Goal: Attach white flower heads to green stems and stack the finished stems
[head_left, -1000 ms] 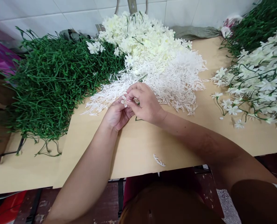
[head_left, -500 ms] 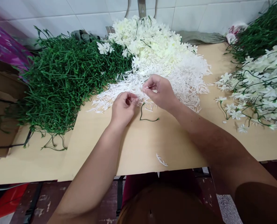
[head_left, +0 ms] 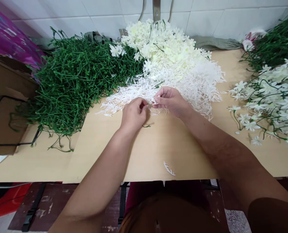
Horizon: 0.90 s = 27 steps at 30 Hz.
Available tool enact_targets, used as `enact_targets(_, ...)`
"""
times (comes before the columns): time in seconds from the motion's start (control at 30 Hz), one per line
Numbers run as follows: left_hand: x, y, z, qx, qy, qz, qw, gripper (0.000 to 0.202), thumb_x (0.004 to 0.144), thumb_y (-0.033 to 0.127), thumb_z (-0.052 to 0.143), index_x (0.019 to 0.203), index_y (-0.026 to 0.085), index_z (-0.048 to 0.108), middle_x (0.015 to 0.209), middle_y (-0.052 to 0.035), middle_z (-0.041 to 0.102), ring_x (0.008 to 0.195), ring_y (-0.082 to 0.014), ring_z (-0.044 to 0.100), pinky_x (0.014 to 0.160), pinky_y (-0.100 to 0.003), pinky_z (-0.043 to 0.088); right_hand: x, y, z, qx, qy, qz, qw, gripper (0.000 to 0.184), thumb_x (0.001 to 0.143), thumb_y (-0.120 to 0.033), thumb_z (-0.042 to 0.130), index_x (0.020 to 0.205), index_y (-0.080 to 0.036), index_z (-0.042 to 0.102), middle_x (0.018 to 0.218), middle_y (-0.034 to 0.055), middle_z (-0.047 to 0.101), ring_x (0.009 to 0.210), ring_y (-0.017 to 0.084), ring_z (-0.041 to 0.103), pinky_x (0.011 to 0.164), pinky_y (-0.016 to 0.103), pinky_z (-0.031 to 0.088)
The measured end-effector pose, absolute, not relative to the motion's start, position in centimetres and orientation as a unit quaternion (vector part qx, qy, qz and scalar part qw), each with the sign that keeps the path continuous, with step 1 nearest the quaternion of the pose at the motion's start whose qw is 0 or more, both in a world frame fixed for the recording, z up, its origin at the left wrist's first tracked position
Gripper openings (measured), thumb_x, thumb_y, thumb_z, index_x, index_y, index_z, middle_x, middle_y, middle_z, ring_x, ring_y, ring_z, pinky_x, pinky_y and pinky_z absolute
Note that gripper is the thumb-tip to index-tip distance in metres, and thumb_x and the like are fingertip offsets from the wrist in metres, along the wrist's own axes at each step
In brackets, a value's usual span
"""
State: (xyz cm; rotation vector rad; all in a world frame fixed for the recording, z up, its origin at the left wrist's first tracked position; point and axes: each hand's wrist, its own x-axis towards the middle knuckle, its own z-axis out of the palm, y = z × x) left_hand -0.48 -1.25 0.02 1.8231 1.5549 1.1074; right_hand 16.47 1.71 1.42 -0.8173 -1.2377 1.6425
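My left hand (head_left: 134,113) is closed in a pinch over the cardboard, its fingertips at a thin green plastic flower stem (head_left: 147,126) whose lower end shows below the hand. The fingers hide most of the stem. Close by on the right, my right hand (head_left: 171,101) pinches a small white plastic piece (head_left: 155,101) between thumb and forefinger, its exact shape hard to make out. Both sets of fingertips nearly meet in front of a heap of thin white plastic pieces (head_left: 194,82).
Green stems (head_left: 68,81) are piled at left, beside a cardboard box (head_left: 5,100). White flower heads (head_left: 163,42) lie at the back against the tiled wall. Stemmed white flowers (head_left: 277,100) are heaped at right. A loose white sprig (head_left: 169,168) lies near the front edge.
My right hand has come down and now holds a white piece near my left fingertips. The green stem has shifted, with less of it showing. The view has moved slightly left.
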Motion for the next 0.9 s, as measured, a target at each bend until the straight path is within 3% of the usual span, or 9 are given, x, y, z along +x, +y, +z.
enact_targets(0.13,-1.0,-0.7,0.4,0.568,0.569,0.516,0.294,0.011,0.072,0.014,0.065,0.073,0.020,0.055,0.071,0.0017,0.056,0.070,-0.0133,0.050,0.069,-0.024,0.039,15.5,0.9,0.9,-0.293,-0.483,0.723,0.397,0.047,0.048,-0.043,0.089,0.069,-0.016,0.057,0.064,-0.0032,0.062,0.064,0.009,0.061,0.067,0.028,0.057)
enact_targets(0.27,-1.1,-0.2,1.1,0.470,0.543,0.590,0.368,0.016,0.074,0.011,0.063,0.074,0.020,0.049,0.066,0.0039,0.052,0.065,-0.0096,0.051,0.065,-0.020,0.041,14.9,0.5,0.5,-0.301,-0.528,0.698,0.379,0.044,0.050,-0.043,0.088,0.069,-0.016,0.058,0.060,-0.0035,0.062,0.054,0.006,0.055,0.050,0.019,0.046)
enact_targets(0.33,-0.9,-0.4,1.5,0.463,0.532,0.587,0.397,0.015,0.072,0.010,0.065,0.075,0.019,0.053,0.063,0.0039,0.053,0.061,-0.0088,0.050,0.064,-0.020,0.042,15.2,0.7,0.4,-0.313,-0.539,0.669,0.405,0.043,0.052,-0.044,0.087,0.069,-0.016,0.058,0.059,-0.0039,0.061,0.052,0.006,0.052,0.047,0.019,0.042)
enact_targets(0.47,-0.4,-0.9,1.5,0.488,0.512,0.536,0.461,0.010,0.068,0.014,0.070,0.071,0.017,0.061,0.059,0.0026,0.058,0.057,-0.0090,0.050,0.060,-0.021,0.043,16.1,1.4,0.6,-0.326,-0.518,0.637,0.469,0.045,0.052,-0.047,0.086,0.070,-0.017,0.058,0.062,-0.0034,0.062,0.056,0.007,0.055,0.056,0.022,0.047)
enact_targets(0.9,0.2,-1.1,1.5,0.483,0.503,0.486,0.527,0.020,0.067,0.017,0.077,0.056,0.015,0.060,0.052,0.0019,0.058,0.053,-0.0087,0.050,0.060,-0.022,0.042,16.1,1.9,0.3,-0.336,-0.554,0.603,0.465,0.046,0.053,-0.051,0.085,0.069,-0.017,0.057,0.062,-0.0023,0.062,0.057,0.008,0.054,0.054,0.023,0.046)
